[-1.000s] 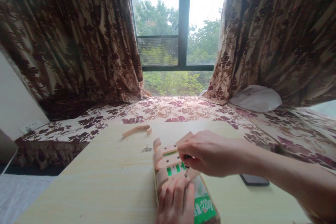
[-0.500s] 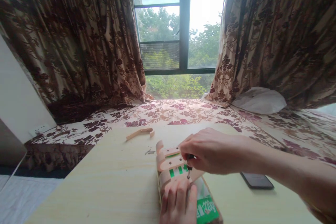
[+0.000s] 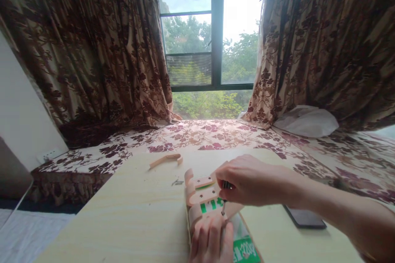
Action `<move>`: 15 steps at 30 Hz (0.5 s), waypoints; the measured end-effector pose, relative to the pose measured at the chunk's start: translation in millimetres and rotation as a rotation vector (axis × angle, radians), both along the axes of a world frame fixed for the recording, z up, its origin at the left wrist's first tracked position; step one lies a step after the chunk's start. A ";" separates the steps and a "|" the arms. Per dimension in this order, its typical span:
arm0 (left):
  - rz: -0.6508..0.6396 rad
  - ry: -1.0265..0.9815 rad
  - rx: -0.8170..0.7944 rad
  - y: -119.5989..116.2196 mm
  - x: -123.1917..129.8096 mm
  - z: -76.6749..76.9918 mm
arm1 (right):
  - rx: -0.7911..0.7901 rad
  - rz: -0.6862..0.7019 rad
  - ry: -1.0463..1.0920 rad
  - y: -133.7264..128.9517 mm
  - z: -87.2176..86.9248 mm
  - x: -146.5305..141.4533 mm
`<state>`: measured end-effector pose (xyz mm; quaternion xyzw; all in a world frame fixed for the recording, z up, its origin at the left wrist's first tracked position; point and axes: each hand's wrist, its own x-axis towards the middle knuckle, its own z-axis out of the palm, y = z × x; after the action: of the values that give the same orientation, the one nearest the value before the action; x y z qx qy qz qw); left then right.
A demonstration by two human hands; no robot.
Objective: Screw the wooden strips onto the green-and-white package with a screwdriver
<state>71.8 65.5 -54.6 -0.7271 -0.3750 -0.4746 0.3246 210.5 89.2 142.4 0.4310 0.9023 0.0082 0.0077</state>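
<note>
My right hand [image 3: 237, 181] is closed round a screwdriver [image 3: 227, 185] with a dark handle. Its thin shaft points down to a screw [image 3: 223, 213] on the nearest bent wooden strip [image 3: 195, 213]. My left hand [image 3: 211, 240] grips this strip, fingers pressed over it, lower in the view. Beyond it, further bent wooden strips [image 3: 203, 197] lie side by side, with dark screws or holes in them. All rest on a block-like pack [image 3: 247, 250] with green and white print. The screwdriver's tip is partly hard to make out.
A loose bent wooden strip [image 3: 166, 159] lies at the pale table's [image 3: 123, 213] far side, near a few small dark screws [image 3: 177, 182]. A phone [image 3: 305, 218] lies right, under my forearm. Behind is a floral-covered ledge [image 3: 197, 131] with a white bag [image 3: 307, 121].
The view has tilted slightly, so everything sits a little lower. My right hand has turned a little on the screwdriver; my left hand stays on the strip.
</note>
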 end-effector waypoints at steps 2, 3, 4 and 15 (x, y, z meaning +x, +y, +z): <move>0.009 -0.087 0.085 7.1 7.6 -4.8 | -0.048 0.068 -0.003 -1.1 6.4 2.0; 0.016 -0.151 0.142 11.7 12.3 -7.5 | -0.067 0.095 -0.007 -1.2 7.8 2.5; 0.029 -0.229 0.207 16.7 17.2 -10.3 | -0.081 0.112 -0.010 -0.9 7.7 2.6; 0.030 -0.362 0.319 28.9 29.8 -18.3 | 0.005 -0.032 -0.005 -0.5 -5.2 1.9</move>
<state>101.6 94.5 -72.9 -0.5642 -0.3581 -0.6455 0.3698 212.3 88.6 137.2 0.4452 0.8953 0.0115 0.0091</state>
